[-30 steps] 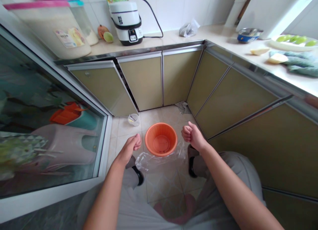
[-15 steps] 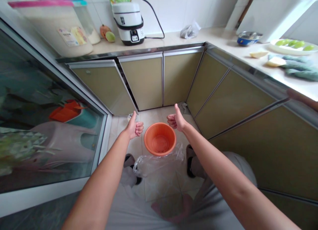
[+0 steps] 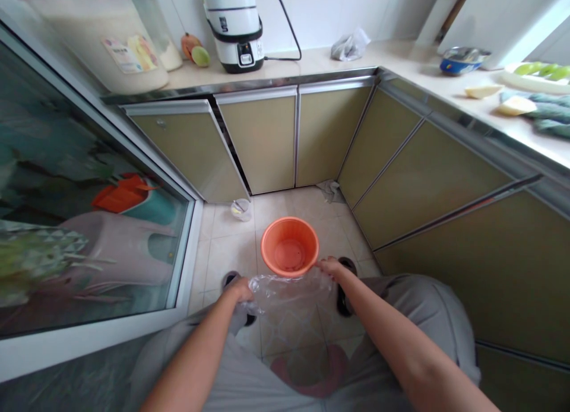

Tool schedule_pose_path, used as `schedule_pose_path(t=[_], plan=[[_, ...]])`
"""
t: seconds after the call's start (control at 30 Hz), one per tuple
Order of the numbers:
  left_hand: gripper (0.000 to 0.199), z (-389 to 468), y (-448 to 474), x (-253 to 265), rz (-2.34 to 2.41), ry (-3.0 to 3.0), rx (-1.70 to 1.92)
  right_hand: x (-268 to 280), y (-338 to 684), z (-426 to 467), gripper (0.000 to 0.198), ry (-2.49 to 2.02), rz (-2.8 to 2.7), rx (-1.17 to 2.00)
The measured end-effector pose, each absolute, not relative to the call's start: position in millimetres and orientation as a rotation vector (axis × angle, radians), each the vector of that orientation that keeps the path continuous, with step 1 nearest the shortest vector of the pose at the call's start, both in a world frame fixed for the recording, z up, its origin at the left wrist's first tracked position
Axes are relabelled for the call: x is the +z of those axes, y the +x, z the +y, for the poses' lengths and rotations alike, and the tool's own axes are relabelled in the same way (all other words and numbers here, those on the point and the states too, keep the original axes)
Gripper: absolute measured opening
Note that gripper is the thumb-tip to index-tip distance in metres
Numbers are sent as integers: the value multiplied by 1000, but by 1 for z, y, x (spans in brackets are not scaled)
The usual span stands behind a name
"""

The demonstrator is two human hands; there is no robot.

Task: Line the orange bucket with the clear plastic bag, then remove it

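A clear plastic bag point(image 3: 289, 290) stretches sideways in front of an orange plastic basin point(image 3: 271, 246). My left hand point(image 3: 241, 289) is closed on the bag's left end, the fingertips partly hidden in the film. At the other end, my right hand point(image 3: 328, 267) pinches the bag close to the basin's lower right rim. The basin stands upright on the tiled floor, with a few small dark specks inside.
Cabinets point(image 3: 260, 142) line the back and right, one door slightly ajar. A small clear cup point(image 3: 241, 210) and a grey rag point(image 3: 329, 190) lie by their base. A glass door point(image 3: 89, 222) stands left. The counter holds a rice cooker point(image 3: 238, 32) and lidded containers point(image 3: 102, 38).
Both hands have dropped from thumbs-up fists beside the basin to the plastic bag and taken hold of its two ends. The view has shifted slightly.
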State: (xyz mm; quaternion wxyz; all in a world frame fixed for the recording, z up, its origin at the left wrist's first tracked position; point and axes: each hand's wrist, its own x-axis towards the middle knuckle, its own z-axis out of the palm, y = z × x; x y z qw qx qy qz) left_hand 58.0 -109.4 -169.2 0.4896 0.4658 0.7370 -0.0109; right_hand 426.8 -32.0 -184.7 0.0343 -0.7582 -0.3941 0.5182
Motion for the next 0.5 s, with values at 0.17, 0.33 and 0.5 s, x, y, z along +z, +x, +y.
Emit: schedule_pose_path(t=[0.17, 0.33, 0.5], plan=[[21, -123, 61, -149, 1679, 1187, -223, -173, 418, -45, 19, -2353, -1229, 1689], [20, -129, 54, -128, 1560, 1239, -222, -138, 431, -48, 26, -2104, -1415, 1996], [29, -130, 53, -97, 1370, 1229, 11, -101, 448, -56, 24, -1817, -1462, 2161]])
